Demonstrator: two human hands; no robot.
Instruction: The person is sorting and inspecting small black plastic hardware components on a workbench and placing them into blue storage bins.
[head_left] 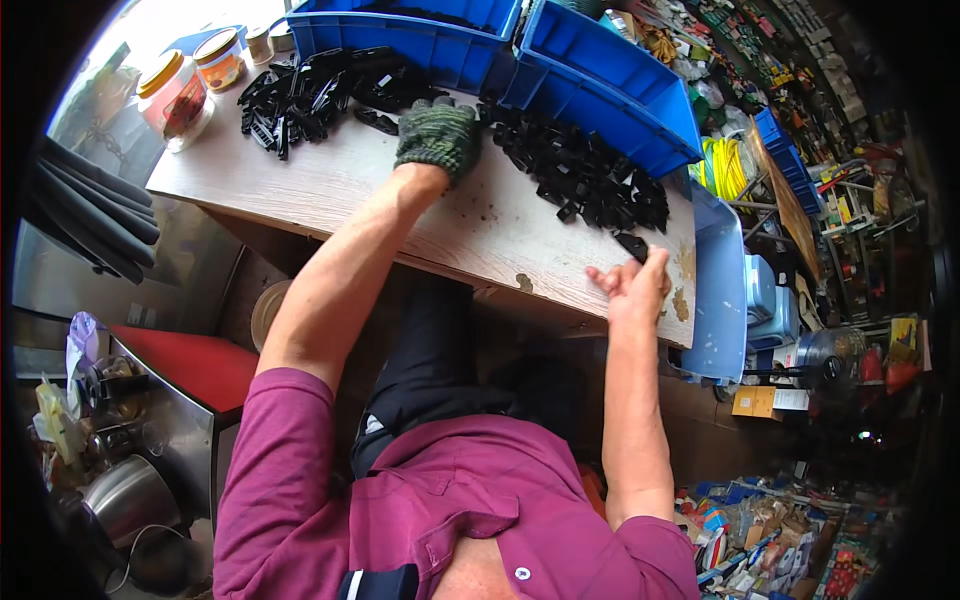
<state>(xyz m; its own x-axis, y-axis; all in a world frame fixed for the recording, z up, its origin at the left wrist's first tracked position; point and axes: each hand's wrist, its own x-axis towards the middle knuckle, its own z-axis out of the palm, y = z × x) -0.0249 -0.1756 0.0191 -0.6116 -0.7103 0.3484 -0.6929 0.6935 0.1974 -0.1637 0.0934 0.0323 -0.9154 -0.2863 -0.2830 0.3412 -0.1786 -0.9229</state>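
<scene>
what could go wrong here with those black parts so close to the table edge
The right hand touches a black part close to the wooden table's near edge; a careless sweep might push it off. The right pile of black parts spreads toward the table's right end, so pieces may slide off. The gloved left hand may grip small parts less surely.

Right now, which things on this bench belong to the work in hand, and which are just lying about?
In use:
- gloved left hand beside the left pile of black plastic parts
- bare right hand picking at the right pile of black parts
- blue bins behind the piles

Lying about:
- yellow-lidded jars
- steel pot
- yellow cord
</scene>
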